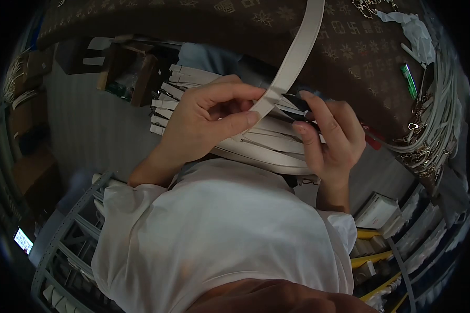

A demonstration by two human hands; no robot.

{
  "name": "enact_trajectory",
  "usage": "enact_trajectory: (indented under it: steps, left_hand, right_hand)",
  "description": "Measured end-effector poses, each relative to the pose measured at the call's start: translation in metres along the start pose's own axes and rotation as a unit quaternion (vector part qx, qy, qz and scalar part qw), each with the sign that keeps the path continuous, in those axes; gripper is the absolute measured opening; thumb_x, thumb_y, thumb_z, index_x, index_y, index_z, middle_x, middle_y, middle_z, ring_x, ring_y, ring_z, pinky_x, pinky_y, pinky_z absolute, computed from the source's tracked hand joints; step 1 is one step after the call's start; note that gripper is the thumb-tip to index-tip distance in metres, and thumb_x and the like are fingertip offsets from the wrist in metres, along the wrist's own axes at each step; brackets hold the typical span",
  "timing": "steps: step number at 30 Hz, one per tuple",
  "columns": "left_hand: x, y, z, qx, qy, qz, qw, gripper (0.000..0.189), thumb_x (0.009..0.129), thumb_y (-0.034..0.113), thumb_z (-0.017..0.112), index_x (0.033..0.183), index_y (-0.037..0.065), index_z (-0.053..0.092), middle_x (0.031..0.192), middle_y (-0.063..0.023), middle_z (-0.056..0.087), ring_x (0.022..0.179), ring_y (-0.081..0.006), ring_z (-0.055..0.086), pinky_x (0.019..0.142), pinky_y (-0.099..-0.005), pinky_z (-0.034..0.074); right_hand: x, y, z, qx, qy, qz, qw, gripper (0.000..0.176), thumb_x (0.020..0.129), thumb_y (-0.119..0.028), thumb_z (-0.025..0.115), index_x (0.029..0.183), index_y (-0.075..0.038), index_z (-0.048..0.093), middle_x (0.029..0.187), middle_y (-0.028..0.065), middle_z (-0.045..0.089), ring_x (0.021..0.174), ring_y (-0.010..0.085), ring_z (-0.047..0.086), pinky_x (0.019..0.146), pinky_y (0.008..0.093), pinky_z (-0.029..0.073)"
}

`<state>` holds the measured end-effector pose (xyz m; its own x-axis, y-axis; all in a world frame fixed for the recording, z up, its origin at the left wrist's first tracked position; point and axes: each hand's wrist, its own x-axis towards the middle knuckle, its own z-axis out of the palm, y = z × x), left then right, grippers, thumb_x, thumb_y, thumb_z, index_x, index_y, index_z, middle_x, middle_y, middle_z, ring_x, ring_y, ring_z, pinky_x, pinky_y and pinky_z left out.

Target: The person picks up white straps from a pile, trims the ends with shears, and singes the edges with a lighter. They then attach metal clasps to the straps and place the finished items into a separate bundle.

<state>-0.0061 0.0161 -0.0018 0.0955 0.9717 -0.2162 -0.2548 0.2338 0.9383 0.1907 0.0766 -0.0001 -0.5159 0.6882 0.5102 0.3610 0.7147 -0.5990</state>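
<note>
Strap (297, 47) pinched in left hand (209, 117), right hand (331, 135) clamped on half-hidden dark object (297, 100)

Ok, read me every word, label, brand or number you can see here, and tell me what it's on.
No text here can be read.
Small lit screen, lower left: too blurred to read.
White boxes, lower right: no legible print.
Brown cloth: woven motifs only, no letters.
White strap: plain, no marking.
</note>
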Motion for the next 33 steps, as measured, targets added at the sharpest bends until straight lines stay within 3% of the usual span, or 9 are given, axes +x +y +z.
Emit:
enact_trajectory:
  steps: [4, 10, 22, 24, 33]
  left_hand:
    - [-0.001, 0.01, -0.004, 0.022, -0.004, 0.018, 1.0, 0.027, 0.074, -0.005, 0.058, 0.101, 0.0, 0.059, 0.079, -0.0002, 0.048, 0.066, -0.0043, 0.046, 0.057, -0.0159, 0.038]
    - [-0.002, 0.024, -0.02, -0.007, -0.031, 0.012, 0.999, 0.024, 0.074, 0.0, 0.058, 0.098, -0.002, 0.06, 0.077, -0.0003, 0.048, 0.066, -0.0056, 0.046, 0.058, -0.0175, 0.036]
    - [0.001, 0.025, -0.038, -0.022, -0.053, 0.015, 0.998, 0.025, 0.07, 0.002, 0.058, 0.095, -0.004, 0.06, 0.076, -0.0019, 0.049, 0.069, -0.008, 0.044, 0.059, -0.0194, 0.034]
    - [0.001, 0.024, -0.038, -0.027, -0.042, 0.01, 0.999, 0.027, 0.067, 0.003, 0.06, 0.092, -0.005, 0.061, 0.075, -0.0036, 0.048, 0.069, -0.0097, 0.044, 0.058, -0.0205, 0.032]
    - [0.003, 0.021, -0.043, -0.037, -0.043, 0.019, 0.998, 0.028, 0.066, 0.004, 0.06, 0.093, -0.005, 0.061, 0.075, -0.0044, 0.05, 0.071, -0.0117, 0.045, 0.062, -0.0223, 0.033]
  right_hand:
    - [0.028, 0.005, -0.013, -0.043, -0.062, -0.078, 0.994, 0.035, 0.062, -0.02, 0.069, 0.093, -0.004, 0.063, 0.063, 0.0043, 0.049, 0.051, 0.0156, 0.045, 0.043, 0.026, 0.036]
    - [0.06, 0.018, -0.006, 0.022, -0.154, -0.178, 0.972, 0.035, 0.067, -0.023, 0.064, 0.095, -0.002, 0.063, 0.067, 0.0062, 0.053, 0.054, 0.0161, 0.05, 0.045, 0.0262, 0.038]
    - [0.075, 0.011, 0.004, 0.055, -0.189, -0.155, 0.968, 0.032, 0.065, -0.019, 0.066, 0.092, -0.002, 0.065, 0.063, 0.0055, 0.053, 0.051, 0.015, 0.049, 0.043, 0.0256, 0.037]
    - [0.075, 0.009, 0.006, 0.05, -0.177, -0.133, 0.974, 0.033, 0.057, -0.017, 0.071, 0.089, -0.009, 0.066, 0.061, 0.0027, 0.051, 0.052, 0.0155, 0.051, 0.044, 0.0267, 0.041]
    - [0.076, 0.009, 0.009, 0.037, -0.163, -0.151, 0.974, 0.032, 0.056, -0.016, 0.071, 0.088, -0.009, 0.066, 0.06, 0.0019, 0.051, 0.05, 0.015, 0.05, 0.041, 0.0258, 0.039]
